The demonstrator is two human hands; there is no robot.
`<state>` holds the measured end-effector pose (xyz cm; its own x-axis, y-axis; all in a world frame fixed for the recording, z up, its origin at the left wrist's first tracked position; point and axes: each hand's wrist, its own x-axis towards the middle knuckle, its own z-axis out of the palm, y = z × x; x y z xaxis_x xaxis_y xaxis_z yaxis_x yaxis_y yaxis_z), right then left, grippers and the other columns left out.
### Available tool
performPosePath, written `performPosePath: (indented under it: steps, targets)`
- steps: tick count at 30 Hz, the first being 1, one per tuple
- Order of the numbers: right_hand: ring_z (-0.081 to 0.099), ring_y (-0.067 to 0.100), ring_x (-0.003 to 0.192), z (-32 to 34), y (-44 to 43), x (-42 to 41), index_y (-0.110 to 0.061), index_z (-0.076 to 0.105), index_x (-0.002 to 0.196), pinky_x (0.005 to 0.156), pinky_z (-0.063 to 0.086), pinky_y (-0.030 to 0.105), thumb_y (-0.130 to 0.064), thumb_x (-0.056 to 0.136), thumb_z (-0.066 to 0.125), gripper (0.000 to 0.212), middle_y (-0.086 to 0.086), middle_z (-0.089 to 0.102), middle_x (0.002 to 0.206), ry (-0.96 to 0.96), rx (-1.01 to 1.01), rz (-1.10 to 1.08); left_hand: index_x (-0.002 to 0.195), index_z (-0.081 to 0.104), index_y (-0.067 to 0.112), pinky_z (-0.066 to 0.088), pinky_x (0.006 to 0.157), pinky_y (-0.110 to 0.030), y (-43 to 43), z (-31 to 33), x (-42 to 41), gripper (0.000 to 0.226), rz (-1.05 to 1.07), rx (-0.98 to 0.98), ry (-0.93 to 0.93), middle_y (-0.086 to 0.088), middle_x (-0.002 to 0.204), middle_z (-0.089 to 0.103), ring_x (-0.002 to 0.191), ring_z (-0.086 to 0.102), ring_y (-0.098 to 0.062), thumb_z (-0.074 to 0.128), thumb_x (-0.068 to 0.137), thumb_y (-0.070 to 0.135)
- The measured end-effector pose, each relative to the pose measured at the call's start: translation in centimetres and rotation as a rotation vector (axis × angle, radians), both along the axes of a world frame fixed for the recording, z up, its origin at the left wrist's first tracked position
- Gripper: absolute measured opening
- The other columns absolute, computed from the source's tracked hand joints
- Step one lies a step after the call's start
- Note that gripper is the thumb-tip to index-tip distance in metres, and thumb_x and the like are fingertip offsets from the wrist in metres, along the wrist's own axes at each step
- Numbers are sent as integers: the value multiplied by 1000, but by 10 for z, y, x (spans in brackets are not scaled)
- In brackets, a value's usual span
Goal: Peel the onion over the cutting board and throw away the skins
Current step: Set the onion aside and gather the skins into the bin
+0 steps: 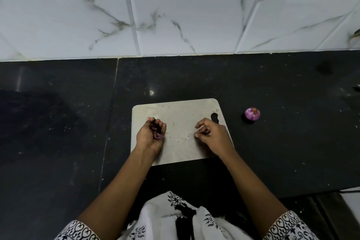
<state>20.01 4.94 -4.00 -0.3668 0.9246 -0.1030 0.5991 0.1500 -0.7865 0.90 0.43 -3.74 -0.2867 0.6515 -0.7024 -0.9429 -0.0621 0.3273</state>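
Right, head cam only, looking down at a black counter (272,84) w/ a white marble-look tiled wall (175,15) behind it.

Cutting board (179,111) is pale grey w/ rounded corners, lying flat on the counter in front of the person. Its hanging slot (214,117) is at the far right corner, partly hidden by the right hand. A few tiny dark specks (181,138) sit on the board btwn the two hands.

Left hand (151,135) is over the left part of the board, palm turned up and fingers curled in round a small bunch of onion skins (158,135). The skins are purple and dark, and a purple bit pokes out at the thumb side. So that hand grips the skins, cupped narrow.

Right hand (213,135) is over the right part of the board, back of the hand up, fingers bent w/ thumb and fingertips drawn close together. Whether they pinch a scrap or hold nothing is too small to tell.

Onion (252,114) is purple, shiny and looks peeled. It sits on the bare counter to the right of the board, well apart from both hands and not touching the board.

Both forearms are bare. White sleeves w/ black print show at the bottom edge, left sleeve (78,230) and right sleeve (288,226), w/ the same printed cloth (175,216) btwn them.
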Motion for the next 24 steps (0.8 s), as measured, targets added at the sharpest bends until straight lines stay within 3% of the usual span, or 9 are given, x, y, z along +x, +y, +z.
performPosePath:
  steps: [2,6,8,11,13,15,18,21,24]
  targets:
    - [65,10,80,-1,-2,-7,-22,71,100,79,52,28,-9,80,70,24,-1,71,85,-59,98,79,66,52,14,53,49,-19,-1,1,1,37,-8,1,13,1,53,55,43,56,-7,40,100,22]
    - [61,22,87,-7,-14,-26,-16,73,92,68,50,33,-13,84,60,15,4,68,89,-337,467,260,68,50,14,51,67,-26,0,4,4,37,-22,-16,47,-1,65,50,61,51,-11,37,101,23]
    - [62,24,84,-10,-20,-37,-15,73,93,67,49,31,-14,84,61,15,6,69,89,-330,461,309,68,49,14,49,68,-26,2,4,6,37,-28,-12,54,-2,69,49,60,53,-12,36,102,22]
    - [64,10,75,2,-23,-50,-14,73,89,72,50,25,-9,82,66,11,-1,70,83,156,1,-17,72,50,12,54,69,-28,6,7,17,33,-72,26,35,-4,66,60,53,64,-13,35,101,18]
    - [62,3,68,16,-22,-51,-12,69,85,68,50,22,-2,84,63,11,-3,68,77,574,-279,-291,78,53,11,53,83,-32,7,14,34,29,-109,92,11,-7,65,70,63,69,-17,36,100,17]
    - [65,5,75,31,-24,-48,-11,67,85,73,54,20,0,86,60,13,0,69,81,787,-325,-418,84,57,11,49,91,-36,7,26,55,25,-131,193,-6,-9,75,74,72,72,-20,37,99,16]
    - [68,13,87,50,-33,-36,-11,68,87,81,54,22,-5,88,60,11,4,71,88,888,-267,-565,94,63,10,48,95,-36,3,45,90,25,-167,305,-28,-9,91,74,88,71,-22,38,98,16]
    - [69,16,87,63,-45,-16,-10,68,89,77,56,27,-9,93,52,16,5,72,89,1047,-284,-730,98,67,10,53,87,-34,-4,59,123,26,-238,326,-25,-8,96,73,91,71,-21,41,94,10]
    - [69,19,86,71,-62,22,-2,65,94,71,57,26,-9,96,45,21,11,71,91,1207,-285,-838,85,75,10,56,81,-31,-16,66,164,31,-355,347,27,-7,97,73,92,70,-19,46,87,2]
